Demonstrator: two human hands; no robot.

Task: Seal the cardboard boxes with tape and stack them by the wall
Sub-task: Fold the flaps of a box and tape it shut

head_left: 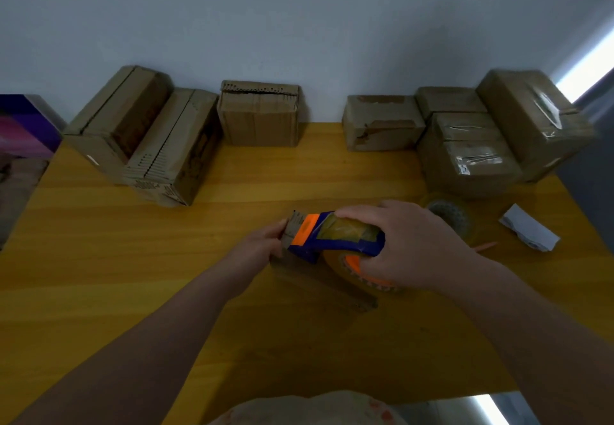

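Hands met at mid-table: our right hand (412, 245) gripped the blue-and-orange tape dispenser (335, 235) atop a small cardboard box (319, 280), while our left hand (262, 242) pinched that box's far end. Along the wall (299, 26) stood other boxes (259, 115) on the yellow table (133, 258).

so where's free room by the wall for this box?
Gap at the wall between the middle box and the taped boxes. Wide bare tabletop front-left, below the left boxes. Crowded right: tape roll, crumpled paper.
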